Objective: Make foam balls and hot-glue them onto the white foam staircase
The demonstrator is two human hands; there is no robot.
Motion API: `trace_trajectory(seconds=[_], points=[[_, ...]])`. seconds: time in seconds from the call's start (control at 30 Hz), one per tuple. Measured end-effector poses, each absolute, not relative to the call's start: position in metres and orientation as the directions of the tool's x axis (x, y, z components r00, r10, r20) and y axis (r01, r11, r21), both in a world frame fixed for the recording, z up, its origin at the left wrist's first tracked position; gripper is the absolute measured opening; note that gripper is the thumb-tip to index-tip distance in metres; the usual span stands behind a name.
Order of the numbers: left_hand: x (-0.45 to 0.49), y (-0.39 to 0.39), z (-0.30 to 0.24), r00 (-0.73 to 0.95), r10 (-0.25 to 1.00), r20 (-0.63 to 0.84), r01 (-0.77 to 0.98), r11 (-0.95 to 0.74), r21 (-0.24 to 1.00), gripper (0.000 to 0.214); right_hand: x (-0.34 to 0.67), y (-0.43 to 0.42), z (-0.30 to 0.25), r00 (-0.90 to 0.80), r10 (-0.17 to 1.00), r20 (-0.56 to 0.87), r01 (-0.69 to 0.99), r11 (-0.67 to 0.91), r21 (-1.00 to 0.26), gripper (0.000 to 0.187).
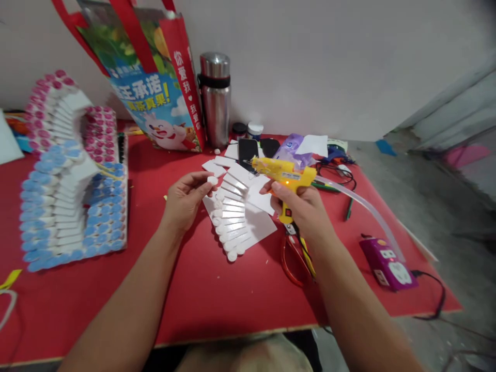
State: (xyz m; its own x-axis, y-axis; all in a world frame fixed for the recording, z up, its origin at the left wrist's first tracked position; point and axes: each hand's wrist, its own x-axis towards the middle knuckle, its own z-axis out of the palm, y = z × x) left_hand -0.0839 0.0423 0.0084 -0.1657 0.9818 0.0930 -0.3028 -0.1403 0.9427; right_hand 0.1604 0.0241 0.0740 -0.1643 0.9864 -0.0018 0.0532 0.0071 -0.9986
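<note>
Between thumb and fingers, my left hand point(186, 197) pinches a small round white disc point(212, 180). My right hand point(300, 204) grips a yellow hot glue gun point(284, 173) by its handle; an orange light glows on it and its nozzle points left. Below and between my hands lies a curved fan of white strips point(234, 217) on a white sheet point(260, 226). White round pieces point(217, 213) sit along the fan's outer left edge and lower end. The upper strips have no discs on their outer ends.
Blue and pink disc-covered curved pieces point(73, 206) stand at left. Behind are a shopping bag point(155, 93), a steel flask point(216, 103) and a phone point(248, 151). Red-handled pliers point(289, 261) lie near my right forearm. A purple box point(388, 263) with a clear tube point(368, 206) is at right.
</note>
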Motion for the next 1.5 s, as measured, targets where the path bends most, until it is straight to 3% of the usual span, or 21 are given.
trace_trajectory(seconds=[0.33,0.67,1.5], points=[[-0.081,0.044,-0.005,-0.088,0.996,0.018,-0.351,-0.048,0.935,0.026,0.143,0.022,0.041,-0.247,0.967,-0.060,-0.016,-0.066,-0.998,0.040],[-0.075,0.043,-0.002,-0.079,0.997,-0.009,-0.419,-0.025,0.908,0.023,0.143,0.020,0.039,-0.309,0.950,-0.054,0.099,-0.024,-0.995,0.048],[-0.073,0.041,0.001,-0.077,0.996,-0.037,-0.425,0.001,0.905,0.029,0.144,0.018,0.031,-0.273,0.957,-0.096,0.136,-0.061,-0.989,0.053]])
